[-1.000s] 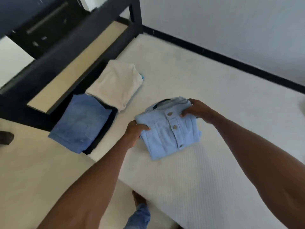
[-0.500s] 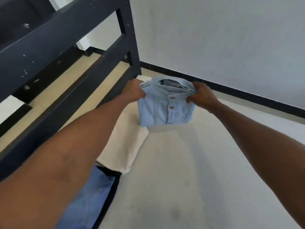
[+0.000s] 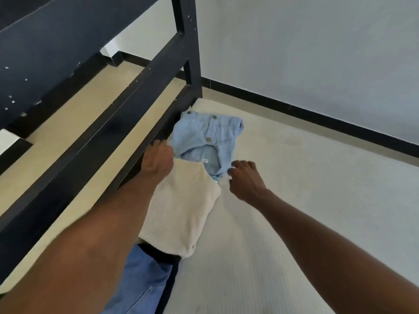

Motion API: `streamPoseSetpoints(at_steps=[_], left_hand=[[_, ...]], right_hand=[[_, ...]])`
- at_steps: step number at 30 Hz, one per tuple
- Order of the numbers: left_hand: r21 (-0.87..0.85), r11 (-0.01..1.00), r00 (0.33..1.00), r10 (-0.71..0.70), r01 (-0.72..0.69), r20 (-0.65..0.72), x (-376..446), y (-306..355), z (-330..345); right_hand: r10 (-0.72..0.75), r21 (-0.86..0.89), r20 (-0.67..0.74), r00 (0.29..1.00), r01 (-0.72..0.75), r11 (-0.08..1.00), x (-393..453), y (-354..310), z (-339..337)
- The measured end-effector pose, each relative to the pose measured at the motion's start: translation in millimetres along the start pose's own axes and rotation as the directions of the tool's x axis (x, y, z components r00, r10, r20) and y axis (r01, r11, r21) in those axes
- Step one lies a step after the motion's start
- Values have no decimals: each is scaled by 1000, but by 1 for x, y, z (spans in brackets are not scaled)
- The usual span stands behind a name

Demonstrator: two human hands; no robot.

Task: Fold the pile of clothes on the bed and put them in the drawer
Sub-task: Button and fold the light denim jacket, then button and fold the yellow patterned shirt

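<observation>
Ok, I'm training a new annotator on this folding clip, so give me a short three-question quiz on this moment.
1. True or false: the light blue shirt lies on the mattress, and neither hand grips it.
2. Which garment lies between the light blue shirt and the blue jeans?
A. a red towel
B. the cream sweater
C. a black jacket
3. Fill in: the left hand is beside the dark bed ____, while the right hand hovers with fingers spread.

Key: 1 true; 2 B; 3 frame.
</observation>
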State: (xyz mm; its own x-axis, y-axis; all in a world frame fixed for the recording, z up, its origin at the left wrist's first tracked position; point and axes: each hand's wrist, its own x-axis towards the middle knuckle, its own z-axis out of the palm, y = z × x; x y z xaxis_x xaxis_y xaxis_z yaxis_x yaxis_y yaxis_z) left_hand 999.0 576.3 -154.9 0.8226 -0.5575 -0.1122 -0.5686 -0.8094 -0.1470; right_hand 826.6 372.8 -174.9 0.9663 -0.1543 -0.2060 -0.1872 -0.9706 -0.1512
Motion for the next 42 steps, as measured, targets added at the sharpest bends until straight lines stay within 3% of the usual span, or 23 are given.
streamPoseSetpoints(at_steps=[5,13,21,26,32,36,42], left_hand=[[47,999,999,-12,10,50,-51,12,5],[-82,997,998,-5,10,68,-172,80,-90],[-184,978,992,109,-96,58,-427,192,-206],[-165,953,960,270,-255,77,-575,276,-241],[-243,904,900,398,-352,175,-696,376,-242],[-277,866,842,481,-415,242,-734,433,-234],[-296,835,799,539,-465,265,-721,527,-231]], right_hand=[[37,-24,56,998,-36,999,-57,4,3],[197,67,-116,974,-190,980,-199,-11,-84],[332,158,-134,934,-310,937,-476,-58,-182],[511,324,-159,845,-444,835,-661,-61,-181],[669,337,-56,741,-616,712,-813,-30,-153],[773,442,-13,634,-689,574,-866,1,-130],[820,424,36,572,-751,506,-907,77,-116]])
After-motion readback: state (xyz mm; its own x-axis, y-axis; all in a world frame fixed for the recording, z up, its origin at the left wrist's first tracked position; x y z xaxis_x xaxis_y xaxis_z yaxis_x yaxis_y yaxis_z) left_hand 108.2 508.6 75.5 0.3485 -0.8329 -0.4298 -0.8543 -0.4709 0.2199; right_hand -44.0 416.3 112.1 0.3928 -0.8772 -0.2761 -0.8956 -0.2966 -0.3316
